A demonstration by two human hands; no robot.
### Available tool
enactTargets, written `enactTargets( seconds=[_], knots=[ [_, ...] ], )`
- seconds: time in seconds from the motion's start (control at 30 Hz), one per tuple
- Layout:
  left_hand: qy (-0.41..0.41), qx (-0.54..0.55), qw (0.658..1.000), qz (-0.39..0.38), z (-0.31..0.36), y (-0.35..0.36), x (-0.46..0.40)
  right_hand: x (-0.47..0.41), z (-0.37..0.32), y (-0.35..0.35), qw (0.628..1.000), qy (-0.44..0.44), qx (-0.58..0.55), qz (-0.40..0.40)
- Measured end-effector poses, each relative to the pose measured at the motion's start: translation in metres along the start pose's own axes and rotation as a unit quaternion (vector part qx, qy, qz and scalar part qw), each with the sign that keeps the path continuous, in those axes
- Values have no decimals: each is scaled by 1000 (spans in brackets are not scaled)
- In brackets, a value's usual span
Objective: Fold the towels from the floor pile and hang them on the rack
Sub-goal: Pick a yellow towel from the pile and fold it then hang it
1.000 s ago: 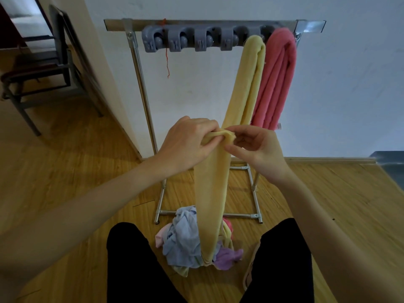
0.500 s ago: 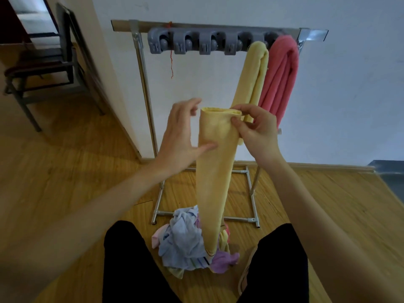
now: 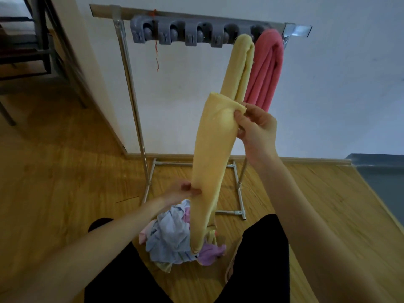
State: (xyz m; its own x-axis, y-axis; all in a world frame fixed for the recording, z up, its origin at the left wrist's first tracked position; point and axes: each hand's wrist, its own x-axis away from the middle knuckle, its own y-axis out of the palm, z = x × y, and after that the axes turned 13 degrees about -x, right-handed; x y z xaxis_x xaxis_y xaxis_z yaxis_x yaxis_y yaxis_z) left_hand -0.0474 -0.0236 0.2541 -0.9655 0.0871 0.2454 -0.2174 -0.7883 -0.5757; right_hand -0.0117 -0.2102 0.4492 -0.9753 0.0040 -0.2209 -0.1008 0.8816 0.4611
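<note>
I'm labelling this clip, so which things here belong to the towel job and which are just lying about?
Part of the job:
yellow towel in hand
right hand pinching its top
left hand gripping it lower down
floor pile
rack
hung yellow towel
hung pink towel

Just lying about:
chair
red thread dangling from the rack

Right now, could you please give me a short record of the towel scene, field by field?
In hand: yellow towel, hanging long and narrow
Right hand: pinches the towel's top edge
Left hand: holds the towel lower down
Hung on rack: one yellow towel, one pink towel, side by side at the right end
Floor pile: mixed towels left, pale blue, purple, pink
Holder slots: four free to the left
</note>
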Motion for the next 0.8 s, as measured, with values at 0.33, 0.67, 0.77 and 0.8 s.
enactTargets(
  seconds=[0.33,0.67,0.77,0.8],
  knots=[
    [-24,68,997,41,11,-6,3,14,76,-109,951,128,111,257],
    [166,-45,985,-29,101,-68,33,46,139,-153,847,423,320,26],
    [186,-59,978,-80,117,-76,40,44,142,-142,847,284,445,-65],
    [185,-63,976,-93,121,-77,41,42,140,-136,875,208,431,-75]
  ],
)
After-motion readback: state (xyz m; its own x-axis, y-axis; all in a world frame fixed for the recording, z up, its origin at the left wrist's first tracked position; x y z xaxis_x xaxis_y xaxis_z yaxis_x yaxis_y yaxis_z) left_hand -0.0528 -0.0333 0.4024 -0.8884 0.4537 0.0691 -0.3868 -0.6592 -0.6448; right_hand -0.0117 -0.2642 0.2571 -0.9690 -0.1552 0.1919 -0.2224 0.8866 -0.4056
